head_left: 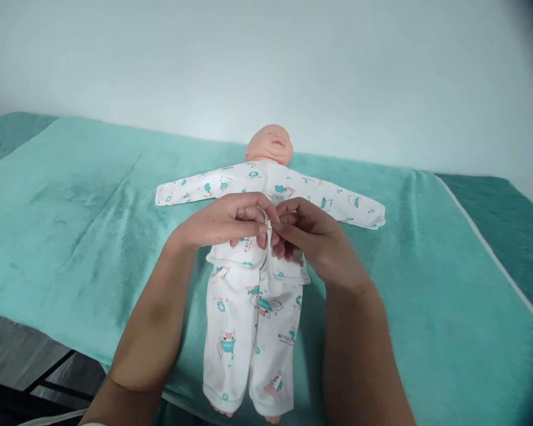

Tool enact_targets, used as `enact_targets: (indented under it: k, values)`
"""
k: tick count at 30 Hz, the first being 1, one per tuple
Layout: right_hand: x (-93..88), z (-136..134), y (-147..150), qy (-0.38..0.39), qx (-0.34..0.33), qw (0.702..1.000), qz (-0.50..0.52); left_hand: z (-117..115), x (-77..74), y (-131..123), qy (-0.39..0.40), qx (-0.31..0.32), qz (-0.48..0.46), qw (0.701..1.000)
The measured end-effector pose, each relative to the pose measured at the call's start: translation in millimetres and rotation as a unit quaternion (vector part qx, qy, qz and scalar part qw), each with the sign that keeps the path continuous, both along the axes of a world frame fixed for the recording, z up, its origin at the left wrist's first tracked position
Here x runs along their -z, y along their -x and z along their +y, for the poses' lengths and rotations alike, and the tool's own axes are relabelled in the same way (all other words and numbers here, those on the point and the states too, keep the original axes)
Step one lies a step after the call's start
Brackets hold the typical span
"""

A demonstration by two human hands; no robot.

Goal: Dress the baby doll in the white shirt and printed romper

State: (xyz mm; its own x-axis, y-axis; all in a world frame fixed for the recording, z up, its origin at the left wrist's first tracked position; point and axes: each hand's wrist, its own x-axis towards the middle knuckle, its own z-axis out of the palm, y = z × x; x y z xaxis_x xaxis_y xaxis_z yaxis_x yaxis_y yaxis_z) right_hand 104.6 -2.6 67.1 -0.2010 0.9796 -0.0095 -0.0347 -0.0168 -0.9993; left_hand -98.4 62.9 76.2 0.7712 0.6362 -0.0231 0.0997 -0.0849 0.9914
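A baby doll (270,144) lies on its back on a teal blanket (71,225), arms spread, head away from me. It wears a white printed top (293,192) and matching trousers (249,343). My left hand (224,220) and my right hand (313,236) meet over the doll's chest. Both pinch the front edges of the top around a small snap button (269,225). The fingers of both hands are curled closed on the fabric. The doll's toes peek out of the trouser legs near the blanket's front edge.
The blanket covers a table or bed against a pale wall (266,59). A darker green cover (506,225) shows on the right past a white trim. Dark floor and a black frame (48,373) appear at the lower left.
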Motion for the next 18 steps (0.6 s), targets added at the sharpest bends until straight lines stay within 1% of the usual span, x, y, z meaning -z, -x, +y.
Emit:
enact_targets:
  k: [3,5,6,8,9,11,13,15,17,18]
  values:
    - [1.9,-1,-2,-0.004,-0.004,1.000,0.008,-1,-2.2,0,0.005,0.003,-0.013,1.000]
    - [3.0,-1,-3,-0.017,0.009,1.000,0.024,0,-2.4,-1,0.003,-0.011,-0.030,0.999]
    - [3.6,-1,-4,-0.029,0.027,0.999,0.034,0,-1.0,-1,-0.003,-0.034,-0.043,0.998]
    - [5.8,0,-4,-0.066,0.092,0.992,0.049,0,6.5,-1,-0.024,-0.116,-0.079,0.990]
    - [7.7,2,-4,-0.089,0.136,0.985,0.050,-1,12.8,0,-0.036,-0.171,-0.101,0.980]
    - [14.5,8,-3,-0.139,0.230,0.962,0.036,-6,29.7,4,-0.055,-0.277,-0.139,0.949]
    - [25.5,14,0,-0.181,0.310,0.933,0.010,-19,49.3,12,-0.063,-0.346,-0.154,0.923]
    - [39.2,17,3,-0.202,0.352,0.914,-0.012,-39,67.3,23,-0.062,-0.368,-0.131,0.918]
    - [52.9,14,6,-0.203,0.357,0.911,-0.027,-61,80.7,33,-0.080,-0.361,-0.083,0.925]
    - [59.0,10,8,-0.194,0.348,0.916,-0.037,-71,85.5,38,-0.103,-0.358,-0.061,0.926]
